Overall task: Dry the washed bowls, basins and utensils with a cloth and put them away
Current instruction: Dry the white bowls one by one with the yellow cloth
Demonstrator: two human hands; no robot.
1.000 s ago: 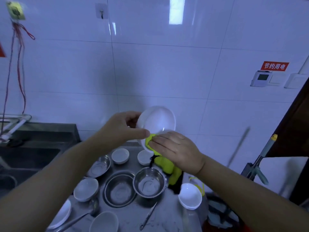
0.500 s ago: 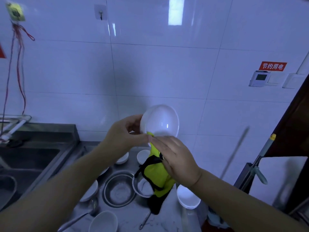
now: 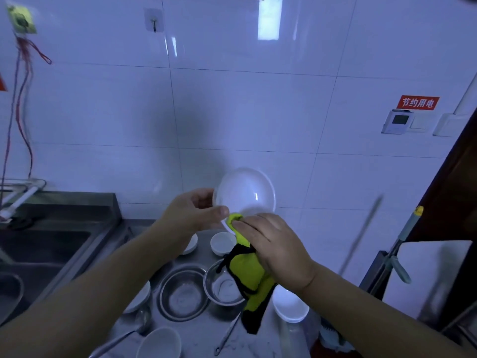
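Left hand (image 3: 192, 215) pinches the near-left rim of a round white ceramic bowl (image 3: 245, 193), thumb over the edge, bowl tilted up with its hollow facing the camera, raised above the counter. Right hand (image 3: 273, 244) closed around a yellow-green cloth with black trim (image 3: 246, 270), pressing its bunched tip against the bowl's lower rim, just beside the left thumb. Cloth tail hangs below the right hand. Under both hands: two round steel basins (image 3: 184, 293) on the steel counter (image 3: 201, 334), small white bowls (image 3: 222, 242) around them.
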